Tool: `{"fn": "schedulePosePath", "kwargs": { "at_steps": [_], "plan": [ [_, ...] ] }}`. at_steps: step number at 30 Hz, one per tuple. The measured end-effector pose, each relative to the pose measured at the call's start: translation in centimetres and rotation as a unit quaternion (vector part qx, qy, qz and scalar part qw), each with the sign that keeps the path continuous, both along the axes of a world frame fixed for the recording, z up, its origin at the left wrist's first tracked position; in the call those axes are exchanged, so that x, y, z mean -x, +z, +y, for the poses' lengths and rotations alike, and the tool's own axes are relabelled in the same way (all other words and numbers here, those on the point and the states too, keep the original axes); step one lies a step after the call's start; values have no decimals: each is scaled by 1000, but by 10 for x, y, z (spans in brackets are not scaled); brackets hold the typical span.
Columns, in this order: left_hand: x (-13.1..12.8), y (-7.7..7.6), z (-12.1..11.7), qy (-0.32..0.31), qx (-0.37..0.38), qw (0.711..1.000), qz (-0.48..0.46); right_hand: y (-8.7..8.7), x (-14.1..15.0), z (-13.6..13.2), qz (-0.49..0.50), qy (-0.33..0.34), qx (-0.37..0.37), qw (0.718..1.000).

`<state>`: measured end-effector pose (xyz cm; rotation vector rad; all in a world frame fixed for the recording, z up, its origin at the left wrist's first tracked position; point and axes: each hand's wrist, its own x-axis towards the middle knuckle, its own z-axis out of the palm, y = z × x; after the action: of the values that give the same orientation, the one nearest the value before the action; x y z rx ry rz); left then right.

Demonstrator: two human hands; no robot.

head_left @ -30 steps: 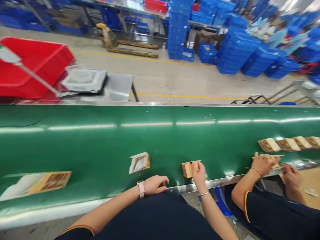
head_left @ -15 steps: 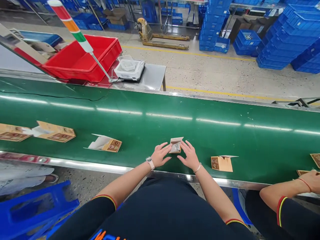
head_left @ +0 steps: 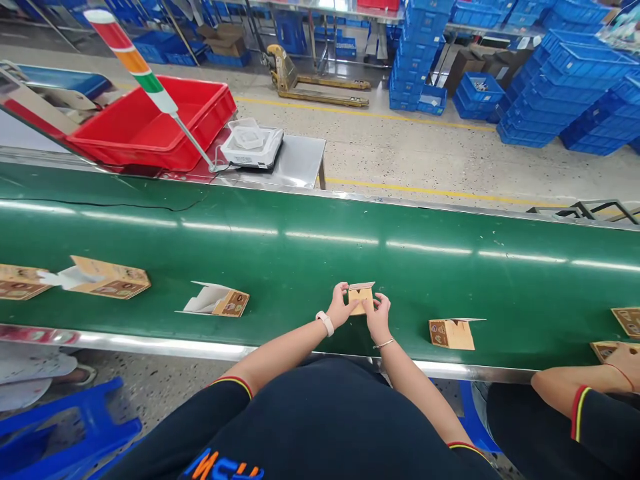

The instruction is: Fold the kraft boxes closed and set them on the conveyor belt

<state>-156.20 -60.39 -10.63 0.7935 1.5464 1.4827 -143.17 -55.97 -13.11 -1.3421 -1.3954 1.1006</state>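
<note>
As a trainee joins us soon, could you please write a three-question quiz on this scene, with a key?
1. True or false: the left hand and the right hand both touch the same small box.

2. The nearest box to the right of these hands lies: a) on the floor; b) on the green belt; c) in a red bin.

3. Fill in: the pale wristband is on the ___ wrist.

Key: 1. True; 2. b; 3. left.

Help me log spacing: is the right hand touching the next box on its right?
Apart: head view shows belt between the right hand and that box.
</note>
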Motion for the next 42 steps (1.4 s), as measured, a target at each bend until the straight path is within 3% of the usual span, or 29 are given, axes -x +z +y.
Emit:
{"fn": "schedulePosePath", "kwargs": {
  "at_steps": [3,7,10,13,16,18,19,23,26,28,31,35,38,40,42],
  "plan": [
    [-9,6,10,-63,63,987,-136,-6,0,4,15,10,22,1000],
    [-28,8,29,-59,80,982,-162,-4,-7,17,26,15,26,999],
    [-36,10,34,-43,80,984,-153,5,-20,19,15,-22,15,1000],
    [-22,14,13,-74,66,992,-81,21,-33,3,-21,-103,-37,994],
    [15,10,-37,-221,89,971,11,35,-32,-26,-112,-137,-212,961],
    [48,3,-81,-261,126,956,45,41,-19,-46,-151,-80,-316,933],
    [65,-2,-103,-246,143,957,63,42,-8,-55,-152,-28,-341,927],
    [129,-14,-168,-69,183,969,148,41,52,-74,-132,231,-353,897],
    [169,-13,-176,63,97,959,259,38,100,-73,-135,354,-366,850],
    [188,-6,-163,52,4,940,337,37,126,-69,-159,375,-362,839],
    [204,8,-137,-55,-66,921,380,38,148,-60,-207,371,-311,850],
    [202,18,-112,-132,-68,921,360,37,154,-54,-197,367,-258,871],
    [189,13,-99,-110,-83,937,322,33,154,-56,-98,308,-209,923],
    [178,7,-89,-52,-89,959,264,29,155,-58,-39,205,-138,968],
    [167,2,-80,27,-49,983,173,23,154,-61,-19,115,-68,991]
  ]
}}
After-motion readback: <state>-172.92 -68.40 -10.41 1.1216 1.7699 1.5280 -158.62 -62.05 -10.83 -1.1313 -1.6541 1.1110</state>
